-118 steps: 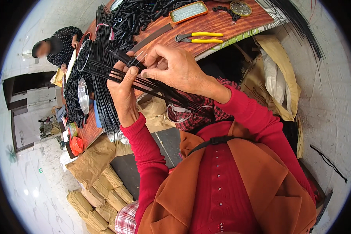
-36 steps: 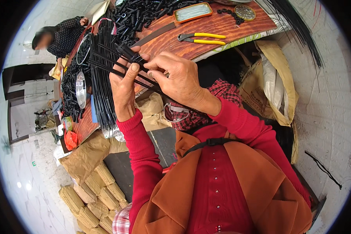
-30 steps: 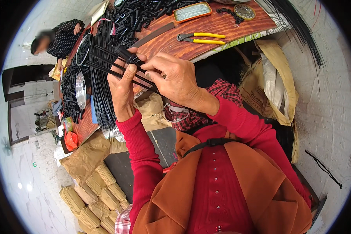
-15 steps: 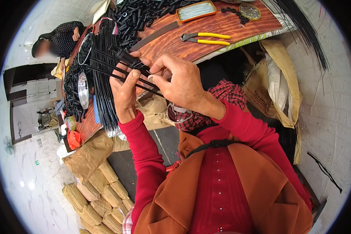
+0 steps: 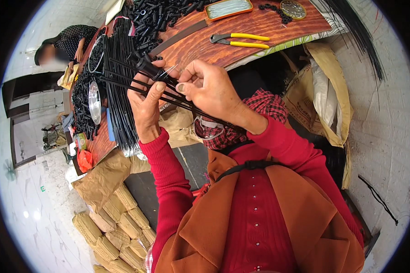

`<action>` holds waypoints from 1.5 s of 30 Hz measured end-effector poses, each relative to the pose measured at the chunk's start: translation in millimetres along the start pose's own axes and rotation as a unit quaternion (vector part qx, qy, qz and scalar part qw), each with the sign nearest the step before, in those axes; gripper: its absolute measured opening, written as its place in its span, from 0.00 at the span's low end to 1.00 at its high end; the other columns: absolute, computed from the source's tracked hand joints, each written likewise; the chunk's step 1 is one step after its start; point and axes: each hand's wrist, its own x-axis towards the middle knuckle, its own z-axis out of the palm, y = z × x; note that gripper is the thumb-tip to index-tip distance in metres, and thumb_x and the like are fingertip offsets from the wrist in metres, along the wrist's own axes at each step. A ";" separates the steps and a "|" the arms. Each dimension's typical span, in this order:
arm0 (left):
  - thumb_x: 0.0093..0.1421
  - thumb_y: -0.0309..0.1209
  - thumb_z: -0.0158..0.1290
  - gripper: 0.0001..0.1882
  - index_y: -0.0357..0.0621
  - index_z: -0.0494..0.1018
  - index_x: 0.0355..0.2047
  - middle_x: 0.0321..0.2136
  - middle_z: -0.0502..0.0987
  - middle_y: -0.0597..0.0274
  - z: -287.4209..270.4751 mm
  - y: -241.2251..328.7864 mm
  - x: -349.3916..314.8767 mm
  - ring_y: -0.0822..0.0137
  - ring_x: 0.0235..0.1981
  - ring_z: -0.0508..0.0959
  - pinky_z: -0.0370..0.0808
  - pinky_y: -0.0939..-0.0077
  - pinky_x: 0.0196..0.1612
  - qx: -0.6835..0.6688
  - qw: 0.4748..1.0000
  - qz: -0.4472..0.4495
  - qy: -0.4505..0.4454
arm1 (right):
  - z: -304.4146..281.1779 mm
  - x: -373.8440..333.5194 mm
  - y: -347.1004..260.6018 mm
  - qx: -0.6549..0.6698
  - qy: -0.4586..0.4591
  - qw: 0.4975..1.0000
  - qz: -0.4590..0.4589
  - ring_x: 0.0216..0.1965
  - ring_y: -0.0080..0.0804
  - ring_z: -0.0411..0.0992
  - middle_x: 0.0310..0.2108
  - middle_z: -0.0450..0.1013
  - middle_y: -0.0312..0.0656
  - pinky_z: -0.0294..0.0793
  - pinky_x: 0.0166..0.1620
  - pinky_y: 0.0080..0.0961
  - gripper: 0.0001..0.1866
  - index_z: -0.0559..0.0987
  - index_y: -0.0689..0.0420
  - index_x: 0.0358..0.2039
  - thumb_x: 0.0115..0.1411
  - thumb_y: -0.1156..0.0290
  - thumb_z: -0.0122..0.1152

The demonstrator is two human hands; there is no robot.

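My left hand [image 5: 145, 104] is closed around several long thin black rods [image 5: 180, 101] and a short black plastic fitting [image 5: 146, 66] at their upper part. A thin silvery pin [image 5: 171, 69] sticks out beside the fitting, between my two hands. Just to its right, my right hand [image 5: 216, 88] has its fingers curled, with thumb and index finger close together. What they pinch, if anything, is hidden. The rods run down to the right beneath my right hand and wrist.
Yellow-handled cutting pliers [image 5: 241, 40], an orange tray of silvery pins [image 5: 228, 9] and a round tin [image 5: 293, 9] lie on the wooden table [image 5: 191, 50]. Black fittings [image 5: 161, 13] are heaped behind. A rod bundle [image 5: 118, 100] stands left. Another person [image 5: 73, 43] works at far left.
My right hand has drawn slightly back from the fitting, opening a small gap where the silvery pin now shows. The rods reach farther beneath my right wrist. My left hand keeps its hold.
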 end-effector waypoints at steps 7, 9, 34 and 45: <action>0.50 0.28 0.56 0.24 0.28 0.65 0.45 0.33 0.75 0.48 -3.0 14.1 -6.4 0.62 0.34 0.77 0.75 0.73 0.38 -0.001 1.000 -0.030 -0.008 | 8.1 -6.4 -5.3 -0.036 0.001 0.997 -0.065 0.24 0.19 0.70 0.22 0.70 0.37 0.69 0.26 0.17 0.07 0.69 0.65 0.28 0.48 0.81 0.58; 0.51 0.28 0.56 0.23 0.29 0.65 0.45 0.34 0.75 0.47 -4.5 20.1 -4.3 0.63 0.35 0.77 0.75 0.74 0.39 -0.004 0.999 -0.031 -0.012 | 10.0 -9.0 -16.8 -0.052 0.007 0.996 -0.071 0.23 0.20 0.71 0.22 0.71 0.38 0.69 0.26 0.17 0.07 0.70 0.65 0.27 0.48 0.80 0.58; 0.49 0.26 0.58 0.15 0.37 0.73 0.39 0.29 0.76 0.66 -21.2 44.6 -28.5 0.78 0.29 0.73 0.70 0.84 0.34 0.027 0.998 -0.025 0.043 | 47.6 -29.0 -42.9 -0.169 0.095 0.964 -0.180 0.17 0.27 0.71 0.19 0.70 0.38 0.69 0.21 0.22 0.07 0.71 0.59 0.24 0.45 0.76 0.60; 0.49 0.26 0.58 0.13 0.37 0.73 0.36 0.28 0.75 0.66 -23.3 43.3 -24.6 0.79 0.27 0.72 0.69 0.86 0.31 0.026 0.997 -0.042 0.065 | 47.2 -28.2 -42.2 -0.177 0.103 0.959 -0.195 0.20 0.25 0.72 0.20 0.71 0.38 0.70 0.24 0.21 0.10 0.69 0.60 0.30 0.47 0.78 0.59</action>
